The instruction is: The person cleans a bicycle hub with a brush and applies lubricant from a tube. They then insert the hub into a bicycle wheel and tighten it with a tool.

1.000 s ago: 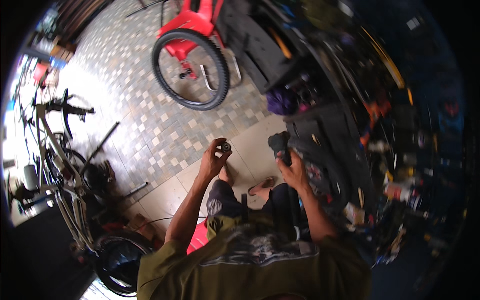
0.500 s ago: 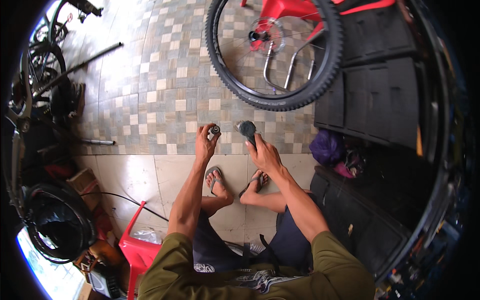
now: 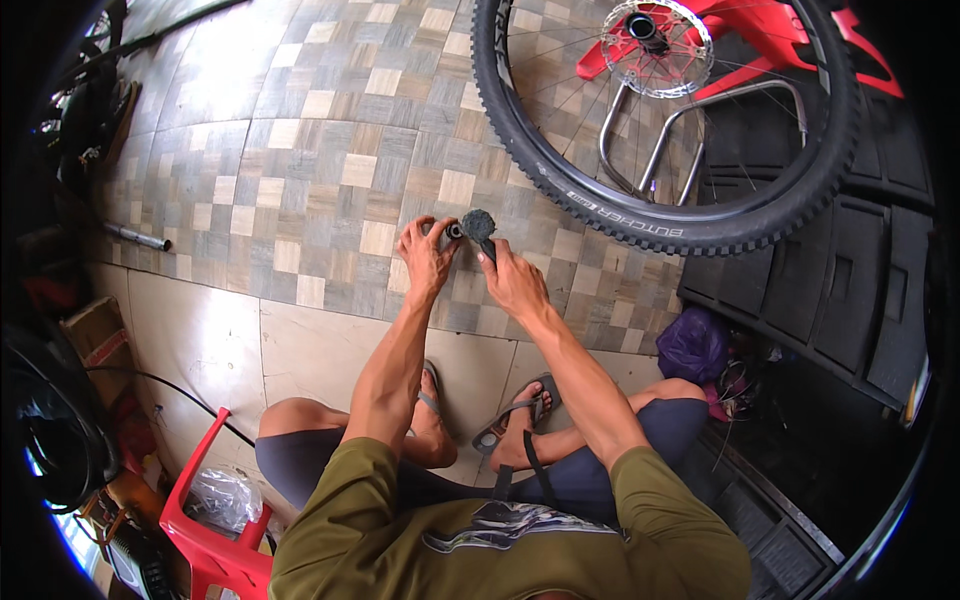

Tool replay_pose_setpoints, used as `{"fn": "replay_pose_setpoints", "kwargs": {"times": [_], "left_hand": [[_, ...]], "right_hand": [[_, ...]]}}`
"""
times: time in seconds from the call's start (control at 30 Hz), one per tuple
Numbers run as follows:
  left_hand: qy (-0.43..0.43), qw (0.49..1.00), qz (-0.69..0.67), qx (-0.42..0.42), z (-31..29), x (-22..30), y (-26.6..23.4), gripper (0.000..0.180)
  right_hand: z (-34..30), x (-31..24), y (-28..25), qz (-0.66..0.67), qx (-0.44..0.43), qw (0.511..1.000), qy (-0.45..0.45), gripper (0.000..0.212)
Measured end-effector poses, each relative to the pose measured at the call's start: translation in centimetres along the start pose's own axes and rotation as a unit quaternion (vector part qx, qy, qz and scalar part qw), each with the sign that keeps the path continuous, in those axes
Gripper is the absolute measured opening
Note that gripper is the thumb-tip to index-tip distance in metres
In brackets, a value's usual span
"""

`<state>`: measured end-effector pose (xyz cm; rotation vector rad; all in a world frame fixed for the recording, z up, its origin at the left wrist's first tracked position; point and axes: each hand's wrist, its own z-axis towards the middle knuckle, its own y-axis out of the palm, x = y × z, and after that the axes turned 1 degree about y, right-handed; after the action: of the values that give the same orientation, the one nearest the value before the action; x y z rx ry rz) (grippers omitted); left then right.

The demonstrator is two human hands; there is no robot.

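Left hand (image 3: 426, 248): your grip is clamped on the ring (image 3: 454, 231).
Right hand (image 3: 517, 283): your grip wraps the tool (image 3: 480, 226) by its handle.
Ring: above the tiled floor (image 3: 320, 190), just left of the tool's head.
Change: the gap between them has narrowed; contact unclear.
Meaning: both hands seem to share one spot.

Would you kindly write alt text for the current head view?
A bare left hand holds a small round part close to a dark, round-headed tool in the right hand, above a tiled floor. A bicycle wheel shows at upper right.
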<state>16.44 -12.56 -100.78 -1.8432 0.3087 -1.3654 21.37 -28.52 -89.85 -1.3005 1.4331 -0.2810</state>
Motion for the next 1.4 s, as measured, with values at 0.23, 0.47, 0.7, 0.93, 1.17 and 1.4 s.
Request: {"fn": "replay_pose_setpoints", "kwargs": {"times": [0.23,0.47,0.7,0.93,1.17,1.4], "left_hand": [[0.005,1.000,0.029,0.006,-0.2,-0.4,0.0,0.048],[0.020,0.999,0.022,0.024,-0.4,-0.9,0.7,0.047],[0.023,0.999,0.026,0.027,-0.5,-1.3,0.9,0.049],[0.018,0.999,0.049,0.002,-0.6,-0.8,0.6,0.054],[0.017,0.999,0.028,0.032,-0.3,-1.3,1.0,0.051],[0.018,0.999,0.037,0.016,-0.6,-0.5,0.7,0.050]], "right_hand": [[-0.9,-1.6,0.0,-0.009,0.021,1.000,-0.007,0.041],[0.0,-2.1,0.2,-0.014,0.076,0.996,-0.041,0.042],[-0.1,-2.4,0.5,-0.005,0.031,0.999,-0.014,0.045],[0.5,0.8,3.6,-0.031,0.009,0.999,-0.016,0.038],[0.4,-2.1,0.5,-0.026,0.022,0.999,-0.006,0.037],[1.0,1.6,3.5,-0.051,-0.010,0.999,0.015,0.035]]}}
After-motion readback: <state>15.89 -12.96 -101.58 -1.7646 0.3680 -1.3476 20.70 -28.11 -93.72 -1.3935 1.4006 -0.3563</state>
